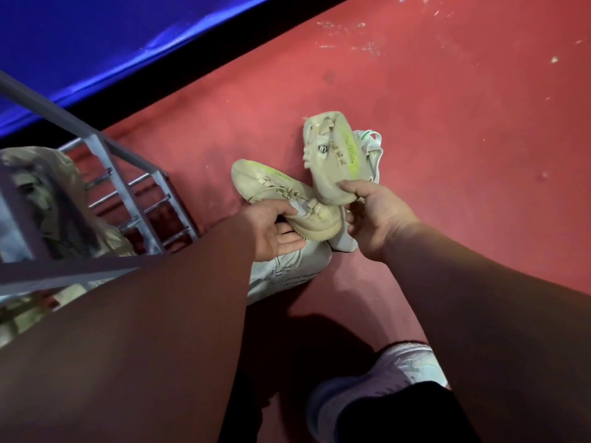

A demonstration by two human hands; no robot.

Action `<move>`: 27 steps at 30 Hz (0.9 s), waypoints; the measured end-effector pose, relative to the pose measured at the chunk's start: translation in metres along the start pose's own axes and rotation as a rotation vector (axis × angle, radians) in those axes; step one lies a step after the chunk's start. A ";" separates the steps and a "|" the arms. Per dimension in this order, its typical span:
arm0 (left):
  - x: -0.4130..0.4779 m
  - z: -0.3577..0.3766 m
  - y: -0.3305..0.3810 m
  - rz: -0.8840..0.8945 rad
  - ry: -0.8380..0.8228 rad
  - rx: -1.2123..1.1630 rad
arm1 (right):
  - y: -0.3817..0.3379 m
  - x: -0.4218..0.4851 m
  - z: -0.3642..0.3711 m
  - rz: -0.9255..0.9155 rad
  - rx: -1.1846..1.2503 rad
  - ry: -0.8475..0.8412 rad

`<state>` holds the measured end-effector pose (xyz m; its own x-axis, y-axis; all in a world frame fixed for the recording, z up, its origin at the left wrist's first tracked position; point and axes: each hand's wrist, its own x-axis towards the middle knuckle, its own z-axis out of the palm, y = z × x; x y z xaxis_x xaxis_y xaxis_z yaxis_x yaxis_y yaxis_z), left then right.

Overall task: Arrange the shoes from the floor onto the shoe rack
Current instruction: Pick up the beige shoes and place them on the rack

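Two beige sneakers with neon-yellow stripes are lifted above the red floor (pixel 447 139). My left hand (pixel 271 231) grips the heel opening of the left beige sneaker (pixel 271 183), whose toe points up-left. My right hand (pixel 374 215) pinches the heel of the right beige sneaker (pixel 332 148), held with its toe pointing away. Beneath them, white sneakers lie on the floor: one (pixel 287 270) under my left hand, another (pixel 371 145) behind the right beige sneaker. The grey metal shoe rack (pixel 105 155) stands at the left, with a camouflage-patterned shoe (pixel 57 199) on it.
A blue surface (pixel 112 36) with a dark lower edge runs along the far side of the floor. My own foot in a white shoe (pixel 383 375) stands at the bottom centre. Open red floor spreads to the right.
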<state>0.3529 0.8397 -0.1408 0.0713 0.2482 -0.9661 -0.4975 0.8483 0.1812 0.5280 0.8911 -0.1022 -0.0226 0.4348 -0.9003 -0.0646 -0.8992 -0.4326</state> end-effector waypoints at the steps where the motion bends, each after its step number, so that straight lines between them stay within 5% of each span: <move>1: -0.001 -0.002 -0.001 -0.008 0.012 -0.026 | 0.003 0.001 -0.002 0.005 -0.003 0.024; 8: 0.004 -0.013 0.007 0.135 0.186 -0.139 | 0.006 0.003 -0.002 0.025 0.070 0.075; 13: 0.002 -0.024 0.022 0.421 0.458 -0.083 | 0.008 0.005 -0.001 0.041 0.072 0.078; 21: -0.009 -0.016 0.043 0.594 0.190 -0.151 | 0.012 0.006 -0.001 0.077 0.018 0.081; 27: -0.008 -0.010 0.055 0.720 0.439 0.086 | 0.016 0.000 -0.002 0.104 -0.017 0.094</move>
<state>0.3160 0.8794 -0.1251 -0.5887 0.5521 -0.5905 -0.2243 0.5901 0.7755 0.5289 0.8769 -0.1096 0.0656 0.3335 -0.9405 -0.0497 -0.9402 -0.3369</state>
